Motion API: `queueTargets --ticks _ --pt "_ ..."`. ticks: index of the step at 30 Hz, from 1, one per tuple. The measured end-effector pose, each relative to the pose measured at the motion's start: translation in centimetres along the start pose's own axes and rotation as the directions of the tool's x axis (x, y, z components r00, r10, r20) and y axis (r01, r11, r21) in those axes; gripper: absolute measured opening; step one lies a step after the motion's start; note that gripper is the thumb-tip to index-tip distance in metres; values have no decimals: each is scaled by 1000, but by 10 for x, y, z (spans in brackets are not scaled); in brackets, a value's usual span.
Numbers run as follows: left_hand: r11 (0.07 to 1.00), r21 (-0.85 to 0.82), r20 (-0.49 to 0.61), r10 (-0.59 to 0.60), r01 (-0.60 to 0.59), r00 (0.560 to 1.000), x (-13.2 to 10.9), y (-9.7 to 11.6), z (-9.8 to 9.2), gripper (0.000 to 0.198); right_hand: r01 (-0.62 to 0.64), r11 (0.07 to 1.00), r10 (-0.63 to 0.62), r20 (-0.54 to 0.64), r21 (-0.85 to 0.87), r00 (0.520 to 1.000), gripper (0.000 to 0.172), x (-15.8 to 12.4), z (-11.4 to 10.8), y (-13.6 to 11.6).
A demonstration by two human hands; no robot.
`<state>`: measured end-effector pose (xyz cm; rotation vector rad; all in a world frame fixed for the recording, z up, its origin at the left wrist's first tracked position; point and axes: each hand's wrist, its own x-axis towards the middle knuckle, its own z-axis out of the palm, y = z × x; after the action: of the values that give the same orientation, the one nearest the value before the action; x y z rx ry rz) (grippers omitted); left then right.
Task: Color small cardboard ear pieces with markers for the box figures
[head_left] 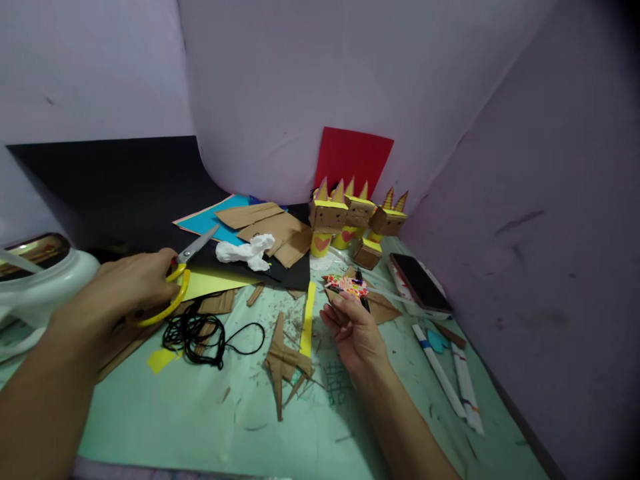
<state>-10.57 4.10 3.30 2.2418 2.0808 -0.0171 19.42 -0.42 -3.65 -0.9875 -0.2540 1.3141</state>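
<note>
Grasped at the yellow handles, the scissors [188,254] sit in my left hand [137,281], which reaches in from the near left with its back turned up, fingers bent down over the loops and the blades pointing far and right. My right arm slants in from the near right; its hand [359,333] is half curled, thumb uppermost, just by a flowery bundle [353,287] and pointed cardboard [384,308]. I cannot tell whether those fingers pinch anything. Black cord [197,339] lies just nearer than the scissors.
</note>
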Motion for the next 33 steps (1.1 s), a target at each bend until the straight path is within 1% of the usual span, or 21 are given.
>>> queueTargets --ticks 2,4,7,10,12,13,15,16,17,18,19,20,21,22,23,24,25,27,29,31,33 --pt "991 127 41 -39 33 998 -5 8 -7 41 17 1000 -16 46 -18 999 25 1 -2 2" --pt "983 174 45 -67 58 997 -6 13 -9 41 43 999 -41 86 -24 995 27 2 -2 4" --pt "986 144 58 -88 79 994 -2 11 -6 40 50 999 -49 65 -18 997 30 1 -1 6" --pt "994 99 92 -56 47 994 3 3 0 37 31 1000 -31 38 -2 999 29 -1 1 6" --pt "997 78 78 -26 20 997 3 1 -1 38 39 999 -40 56 5 998 28 -1 1 7" --pt "996 72 52 -52 48 997 2 4 -2 40 56 998 -56 77 4 995 27 -1 1 8" --pt "989 7 -66 -144 145 987 -2 18 -6 41 101 995 -99 130 -7 987 26 0 0 10" --pt "971 -71 -158 -236 227 959 -4 30 -7 41 119 993 -116 153 -14 981 26 0 0 11" --pt "949 -220 -224 -273 224 936 -6 45 -6 38 131 991 -126 169 -17 977 26 0 0 13" --pt "901 -414 -253 -250 129 935 -9 63 -4 35 137 990 -132 179 -18 975 26 0 0 15" --pt "821 -570 -244 -195 22 950 -10 82 1 34 141 990 -136 185 -17 973 27 0 1 16" --pt "717 -695 -196 -113 -57 974 -12 102 8 32 146 989 -141 188 -14 972 28 0 1 18" --pt "591 -802 -122 -12 -91 992 -13 120 16 30 151 988 -147 189 -10 971 29 0 2 20" --pt "475 -877 -48 57 -69 997 -13 137 24 28 158 987 -154 187 -6 970 30 0 2 21" --pt "379 -925 12 111 -31 994 -13 152 33 29 165 986 -163 182 1 970 31 0 2 23" --pt "289 -957 26 124 -11 992 -13 164 41 30 170 985 -169 179 9 969 32 0 2 24" --pt "222 -975 26 132 -4 991 -12 172 48 30 174 984 -175 178 19 968 33 0 2 25" --pt "159 -986 -44 27 -48 999 -11 181 58 27 177 984 -180 189 31 965 33 0 1 27" --pt "135 -987 -90 0 -89 996 -10 182 63 21 183 983 -181 201 10 963 32 -2 1 30" --pt "91 -992 -89 26 -91 996 -10 178 64 16 201 979 -189 208 -35 960 32 -4 2 32" --pt "15 -998 -55 5 -55 998 -8 173 64 15 223 972 -205 206 -71 957 32 -6 3 33"
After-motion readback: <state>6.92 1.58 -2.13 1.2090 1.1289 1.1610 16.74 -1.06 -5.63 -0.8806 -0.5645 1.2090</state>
